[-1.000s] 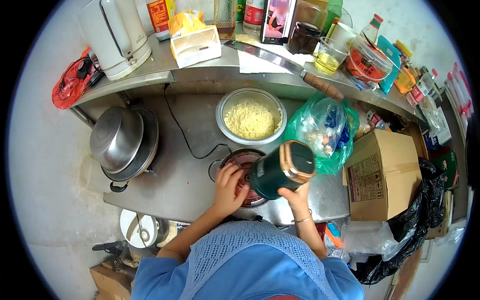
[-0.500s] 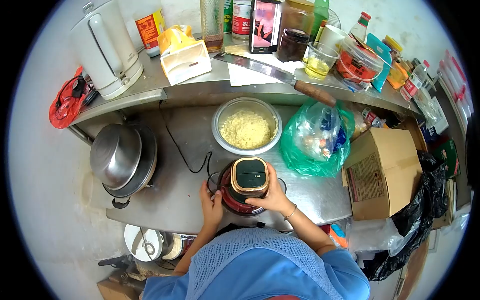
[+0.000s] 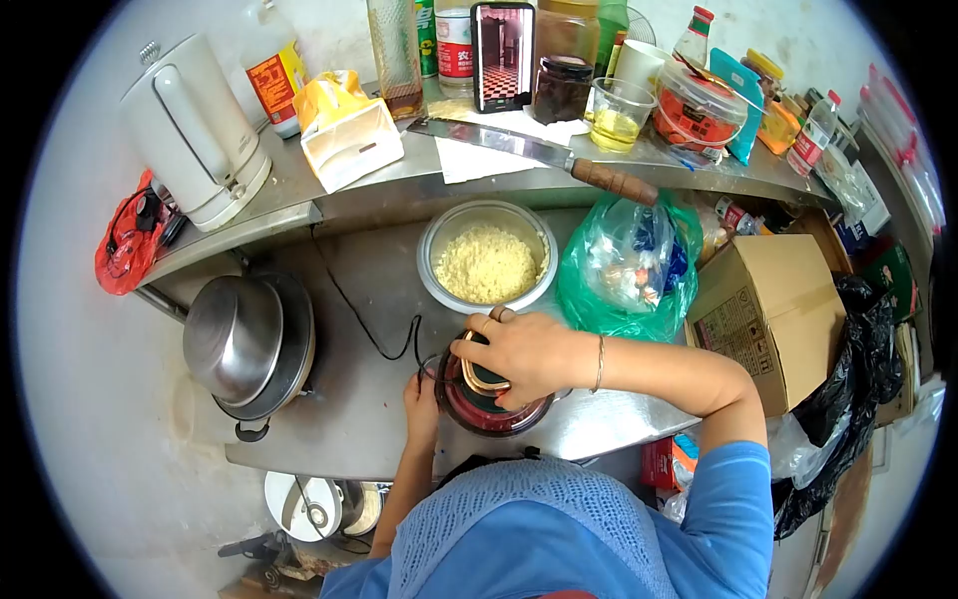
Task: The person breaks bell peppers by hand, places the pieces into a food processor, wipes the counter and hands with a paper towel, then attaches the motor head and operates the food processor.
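Note:
An electric food chopper (image 3: 499, 423) with a dark red bowl stands on the steel counter in front of my body. My right hand (image 3: 537, 355) is wrapped over its black and gold motor head (image 3: 483, 375), hiding most of the top. Against the left side of the bowl, my left hand (image 3: 423, 407) holds it with the fingers near the rim. Just behind the chopper sits a metal bowl (image 3: 431, 272) of pale yellow chopped food (image 3: 487, 264). A black cord (image 3: 371, 341) runs from the chopper toward the back.
To the left are an upturned metal bowl (image 3: 232, 327) and a dark pan (image 3: 293, 344). A green plastic bag (image 3: 589, 309) and a cardboard box (image 3: 788, 329) stand right. On the shelf lie a knife (image 3: 509, 143), a phone (image 3: 503, 60), a kettle (image 3: 195, 130) and several jars.
My right hand has moved from the right side of the chopper's head to over its top, the forearm now reaching in from the right. My left hand stays at the bowl's side.

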Motion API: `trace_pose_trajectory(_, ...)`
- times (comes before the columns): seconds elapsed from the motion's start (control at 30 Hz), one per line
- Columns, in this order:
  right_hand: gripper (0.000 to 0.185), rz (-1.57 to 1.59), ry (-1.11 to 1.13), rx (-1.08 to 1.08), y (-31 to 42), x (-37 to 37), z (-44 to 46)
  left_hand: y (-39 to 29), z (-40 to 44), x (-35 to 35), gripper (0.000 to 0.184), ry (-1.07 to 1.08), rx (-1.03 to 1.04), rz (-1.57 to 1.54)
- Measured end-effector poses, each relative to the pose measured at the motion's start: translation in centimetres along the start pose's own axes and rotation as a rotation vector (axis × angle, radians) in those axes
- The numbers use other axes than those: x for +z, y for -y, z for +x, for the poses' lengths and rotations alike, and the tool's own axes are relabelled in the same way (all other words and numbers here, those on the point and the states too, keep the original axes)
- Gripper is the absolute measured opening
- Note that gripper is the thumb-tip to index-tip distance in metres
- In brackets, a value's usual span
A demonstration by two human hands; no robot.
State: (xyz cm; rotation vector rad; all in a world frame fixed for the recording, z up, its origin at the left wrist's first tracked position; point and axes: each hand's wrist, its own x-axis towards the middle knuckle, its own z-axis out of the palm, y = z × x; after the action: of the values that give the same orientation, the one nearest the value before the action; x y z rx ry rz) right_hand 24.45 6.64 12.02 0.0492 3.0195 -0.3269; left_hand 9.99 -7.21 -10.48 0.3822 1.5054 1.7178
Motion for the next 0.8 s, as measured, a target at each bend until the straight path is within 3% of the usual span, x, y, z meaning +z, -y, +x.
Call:
trace_pose_trajectory(0.13, 0.072, -0.003, -0.011, 0.038, 0.2, 0.5, -0.2, 0.4, 0.1, 0.1, 0.023, 0.014, 0.032, -0.008)
trace_pose_trajectory(0.3, 0.071, -0.036, -0.2, 0.182, 1.2, 2.2, -0.6, 0.1, -0.7, 0.7, 0.022, -0.019, 0.067, -0.053)
trace_pose_trajectory(0.63, 0.071, 0.001, -0.168, 0.248, 1.6, 1.9, -0.7, 0.0, -1.6, 1.4, 0.021, -0.029, 0.092, -0.127)
trace_pose_trajectory(0.8, 0.075, 0.115, -0.306, 0.311, 2.0, 2.5, -2.0, 0.6, -1.9, 0.2, 0.021, -0.026, 0.015, -0.037)
